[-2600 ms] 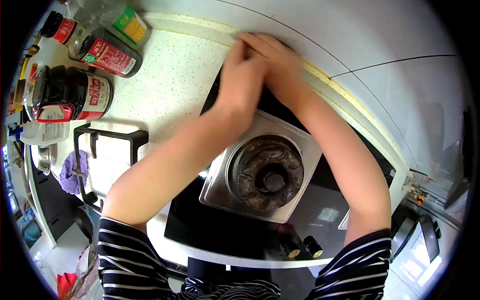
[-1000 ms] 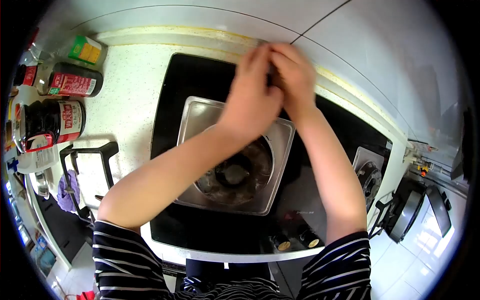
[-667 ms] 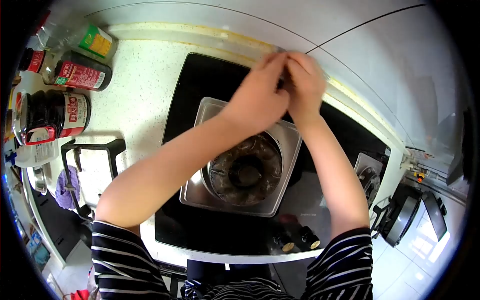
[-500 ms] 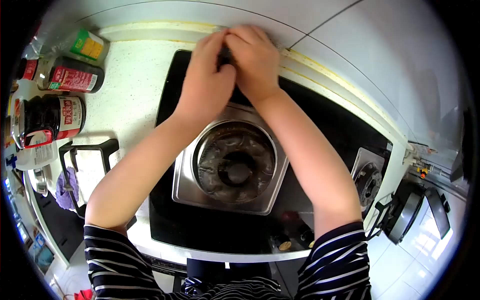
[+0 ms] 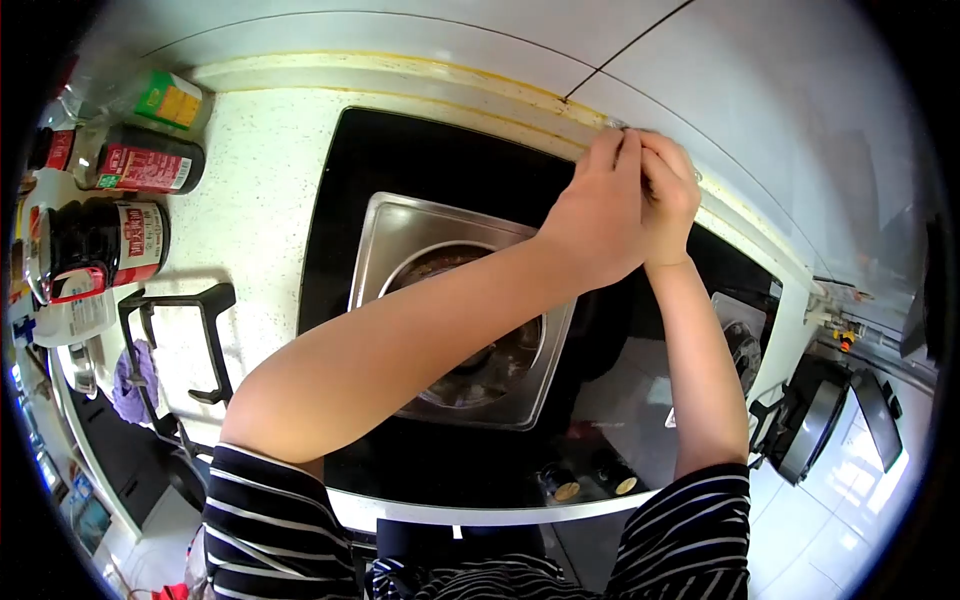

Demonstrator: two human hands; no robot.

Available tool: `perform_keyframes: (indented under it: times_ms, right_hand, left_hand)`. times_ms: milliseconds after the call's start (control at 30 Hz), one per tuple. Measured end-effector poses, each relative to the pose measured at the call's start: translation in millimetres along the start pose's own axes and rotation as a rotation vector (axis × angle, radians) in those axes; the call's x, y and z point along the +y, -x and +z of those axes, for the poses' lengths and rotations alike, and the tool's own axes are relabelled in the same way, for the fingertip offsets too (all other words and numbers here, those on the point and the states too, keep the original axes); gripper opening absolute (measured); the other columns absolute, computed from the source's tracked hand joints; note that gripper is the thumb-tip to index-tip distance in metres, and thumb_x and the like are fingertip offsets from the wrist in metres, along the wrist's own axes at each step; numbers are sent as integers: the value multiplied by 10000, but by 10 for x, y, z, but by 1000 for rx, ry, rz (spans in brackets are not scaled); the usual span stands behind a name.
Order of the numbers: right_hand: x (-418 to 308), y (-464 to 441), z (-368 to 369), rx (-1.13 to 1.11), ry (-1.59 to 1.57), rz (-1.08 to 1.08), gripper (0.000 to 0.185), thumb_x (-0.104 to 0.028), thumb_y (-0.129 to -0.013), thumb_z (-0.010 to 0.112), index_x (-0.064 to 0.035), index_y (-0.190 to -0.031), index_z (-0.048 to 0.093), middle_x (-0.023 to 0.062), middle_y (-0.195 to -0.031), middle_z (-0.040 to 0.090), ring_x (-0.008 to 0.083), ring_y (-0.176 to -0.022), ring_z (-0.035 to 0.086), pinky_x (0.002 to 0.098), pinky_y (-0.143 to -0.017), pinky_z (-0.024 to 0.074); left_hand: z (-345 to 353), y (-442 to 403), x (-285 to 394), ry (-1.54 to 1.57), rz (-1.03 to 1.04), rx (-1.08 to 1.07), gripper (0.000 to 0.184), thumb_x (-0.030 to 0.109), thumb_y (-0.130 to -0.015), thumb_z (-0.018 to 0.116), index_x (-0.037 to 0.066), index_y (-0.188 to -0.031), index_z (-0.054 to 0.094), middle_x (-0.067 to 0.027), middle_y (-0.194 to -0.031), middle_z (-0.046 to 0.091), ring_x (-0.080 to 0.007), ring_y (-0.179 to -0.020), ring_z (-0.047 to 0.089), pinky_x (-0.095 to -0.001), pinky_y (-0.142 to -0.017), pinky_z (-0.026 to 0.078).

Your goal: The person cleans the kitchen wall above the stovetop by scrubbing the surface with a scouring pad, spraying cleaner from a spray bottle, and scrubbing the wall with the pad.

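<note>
Your left hand (image 5: 598, 222) and right hand (image 5: 672, 203) have shifted right, past the burner (image 5: 490, 380), and now meet near the back edge of the stove (image 5: 400, 155); fingers bunch together; I cannot tell what they hold.

Kitchen, probably domestic: a black cooktop (image 5: 430, 465) with a round burner in a square metal tray (image 5: 385, 225), set into a speckled counter (image 5: 265, 140); labelled bottles (image 5: 145, 160) of dark liquid at the side; a loose black pan support (image 5: 215, 340); pale tiled wall (image 5: 780, 110) behind; gas pipework (image 5: 870, 345) at the far corner.
</note>
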State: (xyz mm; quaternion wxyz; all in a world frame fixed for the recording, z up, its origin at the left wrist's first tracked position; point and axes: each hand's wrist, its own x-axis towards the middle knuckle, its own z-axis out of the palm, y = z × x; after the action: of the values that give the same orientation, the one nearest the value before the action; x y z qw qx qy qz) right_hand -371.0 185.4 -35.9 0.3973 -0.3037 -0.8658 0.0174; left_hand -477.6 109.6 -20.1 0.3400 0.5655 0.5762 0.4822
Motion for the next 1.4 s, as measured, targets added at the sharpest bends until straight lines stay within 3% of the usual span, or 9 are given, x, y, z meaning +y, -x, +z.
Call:
perform_keyframes:
  times_ms: [100, 267, 333, 500, 767, 1067, 1133, 1267, 1400]
  right_hand:
    - [-148, -22, -3, -42, -6, 87, 234, 110, -628, 620, -16, -824, 653, 79, -913, 656, 277, -834, 620, 344, -705, 511]
    - [-714, -313, 359, -97, -189, -57, 261, 111, -635, 589, -41, -837, 654, 87, -898, 657, 313, -854, 599, 398, -731, 501]
    - [-898, -494, 686, -103, -351, -29, 246, 95, -661, 563, -38, -849, 651, 92, -899, 658, 318, -864, 597, 414, -750, 497]
    - [-1292, -619, 1222, -378, -326, 81, 200, -21, -757, 539, -56, -900, 673, 94, -942, 672, 304, -935, 621, 397, -797, 510]
    - [-961, -389, 1075, -417, -232, 99, 256, -15, -776, 532, -60, -985, 672, 109, -995, 676, 308, -974, 625, 414, -830, 508]
    - [-168, 101, -35, -419, 20, 242, 277, 52, -735, 577, -67, -964, 680, 117, -946, 677, 336, -894, 631, 410, -759, 516]
    - [-185, 116, -4, -400, 63, 226, 292, 62, -723, 572, -64, -964, 679, 118, -947, 677, 336, -894, 631, 410, -765, 515]
    - [-383, 39, 237, -378, 34, 164, 271, 41, -698, 579, -61, -930, 675, 113, -927, 678, 337, -897, 631, 434, -767, 508]
    - [-820, -212, 723, -395, -100, 169, 243, -24, -771, 578, -92, -972, 695, 119, -950, 684, 327, -890, 640, 418, -771, 513]
  left_hand:
    - [-269, -61, -11, 133, -73, -146, 557, 23, -798, 509, -54, -1340, 406, -249, -1310, 446, -402, -1251, 423, -395, -1038, 391]
    - [-1097, 306, -90, -57, 108, 104, 575, -52, -768, 498, 0, -1338, 441, -183, -1299, 486, -308, -1225, 464, -344, -1027, 380]
    - [-1347, 443, -277, -223, 141, 288, 528, -30, -743, 518, -34, -1269, 474, -227, -1268, 476, -394, -1156, 489, -402, -1001, 414]
    - [-1828, 596, -569, -468, -25, 92, 612, -44, -755, 515, -60, -1353, 389, -222, -1348, 431, -370, -1275, 411, -387, -1078, 343]
    - [-1469, 461, -461, -882, 76, -43, 563, 90, -714, 619, -88, -1230, 485, -212, -1288, 462, -350, -1249, 425, -427, -1053, 352]
    - [-413, 0, -273, -692, 245, -341, 329, 166, -752, 596, 24, -1046, 639, -127, -1168, 547, -279, -1202, 458, -432, -1041, 310]
    - [-445, -38, -180, -749, 185, -433, 361, 130, -724, 621, 16, -1067, 619, -121, -1175, 539, -286, -1220, 447, -442, -1047, 321]
    - [-697, 107, -279, -931, 235, -293, 336, 118, -722, 594, 24, -1041, 636, -129, -1205, 555, -284, -1195, 488, -445, -1047, 326]
    - [-1311, 206, -292, -993, 72, -243, 310, 90, -747, 552, 26, -1039, 634, -116, -1151, 604, -251, -1170, 522, -399, -1006, 364]
